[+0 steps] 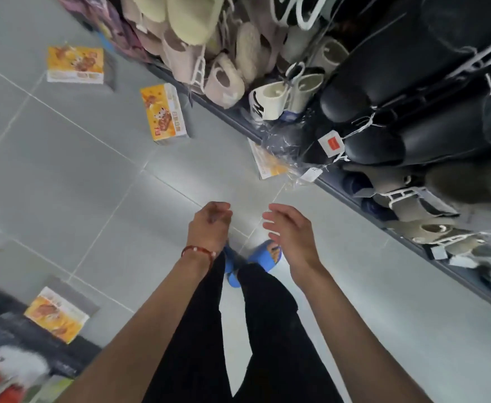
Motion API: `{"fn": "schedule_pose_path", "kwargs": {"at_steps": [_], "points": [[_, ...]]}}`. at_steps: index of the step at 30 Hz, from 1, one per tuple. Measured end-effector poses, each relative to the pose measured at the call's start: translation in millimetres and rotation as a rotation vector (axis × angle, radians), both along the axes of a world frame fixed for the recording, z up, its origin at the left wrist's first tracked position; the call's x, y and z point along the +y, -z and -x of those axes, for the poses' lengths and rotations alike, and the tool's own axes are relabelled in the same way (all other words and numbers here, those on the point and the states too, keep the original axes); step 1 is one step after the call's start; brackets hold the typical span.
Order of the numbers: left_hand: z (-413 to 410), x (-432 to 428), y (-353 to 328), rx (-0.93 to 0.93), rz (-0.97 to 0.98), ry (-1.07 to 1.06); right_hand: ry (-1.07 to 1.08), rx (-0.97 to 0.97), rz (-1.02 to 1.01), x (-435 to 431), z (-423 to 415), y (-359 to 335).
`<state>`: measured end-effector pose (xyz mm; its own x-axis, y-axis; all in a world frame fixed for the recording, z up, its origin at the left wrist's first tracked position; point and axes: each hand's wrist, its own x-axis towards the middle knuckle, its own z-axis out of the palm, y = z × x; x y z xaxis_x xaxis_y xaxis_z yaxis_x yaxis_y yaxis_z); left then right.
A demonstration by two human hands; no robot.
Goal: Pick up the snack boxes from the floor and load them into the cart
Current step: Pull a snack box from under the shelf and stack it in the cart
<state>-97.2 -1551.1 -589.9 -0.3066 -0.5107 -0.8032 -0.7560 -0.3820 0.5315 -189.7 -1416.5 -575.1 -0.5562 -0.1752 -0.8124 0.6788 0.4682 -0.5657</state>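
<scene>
Lying near the slipper rack (471,289), the snack box (165,113) looks light and stiff (crushable, though); grip its long edges. Left hand (210,225) and right hand (290,231) hang empty, fingers relaxed.

Grey tiled floor (72,175), far snack box (75,64), nearer snack box (164,113) — well apart, both orange
</scene>
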Motion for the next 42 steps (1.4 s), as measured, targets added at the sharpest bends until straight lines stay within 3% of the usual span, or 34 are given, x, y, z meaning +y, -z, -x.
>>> {"fn": "schedule_pose_path", "kwargs": {"at_steps": [8,12,15,22,26,34,42], "points": [[16.4,-21.9,131.8,-0.077,-0.039,0.118,0.071,-0.035,-0.124,2.7,-2.6,130.8],[38.9,-24.6,222.3,-0.076,-0.041,0.127,0.078,-0.015,-0.16,-0.3,-3.0,226.7],[67.4,-27.5,298.1,-0.056,-0.008,0.262,0.096,0.077,-0.199,-11.6,6.6,310.6],[122.5,-48.2,466.8,0.083,0.223,0.538,0.353,0.211,-0.143,-54.9,34.1,493.2],[137.5,-61.7,535.3,0.173,0.285,0.517,0.59,0.286,-0.06,-62.9,47.1,566.3],[176.2,-91.1,602.9,0.371,0.274,0.261,0.741,0.435,0.107,-68.2,78.4,634.0],[215.2,-106.0,601.0,0.419,0.206,0.321,0.726,0.515,0.224,-65.8,89.7,636.1]]}}
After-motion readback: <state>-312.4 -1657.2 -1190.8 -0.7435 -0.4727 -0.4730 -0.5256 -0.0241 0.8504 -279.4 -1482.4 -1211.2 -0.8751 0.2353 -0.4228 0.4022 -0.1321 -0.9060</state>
